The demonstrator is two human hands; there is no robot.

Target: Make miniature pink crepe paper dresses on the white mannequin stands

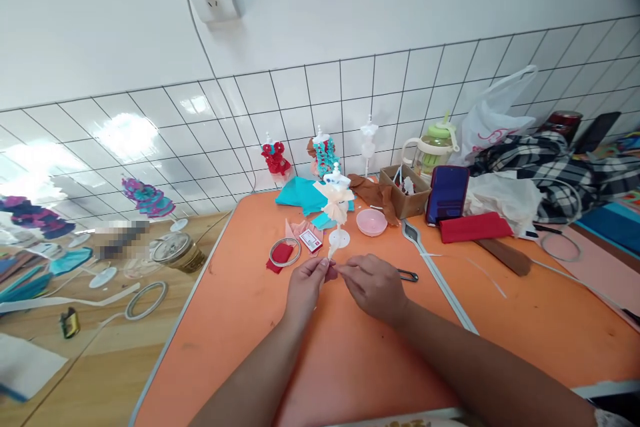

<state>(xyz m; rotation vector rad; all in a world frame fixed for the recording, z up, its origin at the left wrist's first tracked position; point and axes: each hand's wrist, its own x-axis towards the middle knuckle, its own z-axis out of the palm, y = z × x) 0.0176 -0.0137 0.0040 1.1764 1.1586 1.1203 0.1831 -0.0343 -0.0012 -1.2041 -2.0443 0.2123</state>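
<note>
Bare forearms [480, 360] nearest, reaching over orange tabletop [230, 347]. Left hand [306, 280]: grip pinching cream fabric piece [332, 251], which sits just before round white base of small mannequin [336, 178] in ruffled cream. Right hand [377, 285] close beside, fingers bent toward left fingertips; cannot tell if grip holds anything. Left of hands, silvery ring [271, 251] over red cloth [281, 256]; beyond right hand, pink bowl [371, 221].

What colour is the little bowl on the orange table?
The bowl is pink, seen in the head view.
</note>
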